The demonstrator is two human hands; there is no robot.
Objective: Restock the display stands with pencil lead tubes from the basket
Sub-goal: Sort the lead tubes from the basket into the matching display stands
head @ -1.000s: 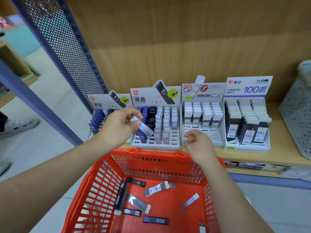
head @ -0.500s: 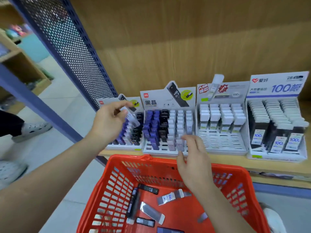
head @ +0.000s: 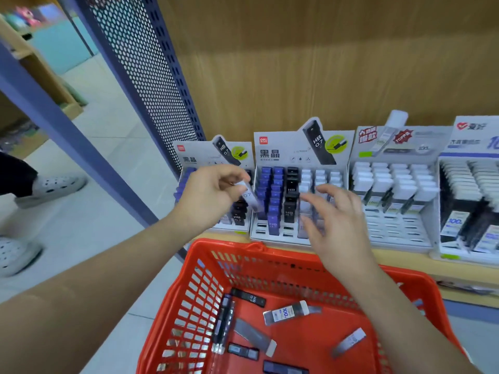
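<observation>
– Right hand (head: 337, 225) has come up from the far rim of the basket (head: 194, 255) since half a second ago. It now hovers over the second stand (head: 299, 147), just beyond that rim, fingertips at the white-capped rows.

– And the left?

– Left hand (head: 208, 195), beyond the basket's far left corner, has slid a touch to the right. Its tube (head: 249, 195) has gone from in front of the leftmost stand (head: 199, 155) to the seam between that stand and the second.

– Is the hold firm?

– That grip pinches the tube near its upper end, thumb against curled fingers. The tube hangs slanted and is in no slot yet. The right grip is spread, fingers apart and slightly bent, holding nothing.

– How much is left?

– Plenty, I'd say. Loose tubes (head: 286, 312) lie flat on the basket floor, eight or so that I can count. Past the far rim, the second stand shows empty front slots. The third stand (head: 391, 233), beyond the far right corner, has its front rows bare.

– The arms?

– Both reach forward. The left forearm runs outside the basket's left wall, and the right crosses over its right side.
</observation>
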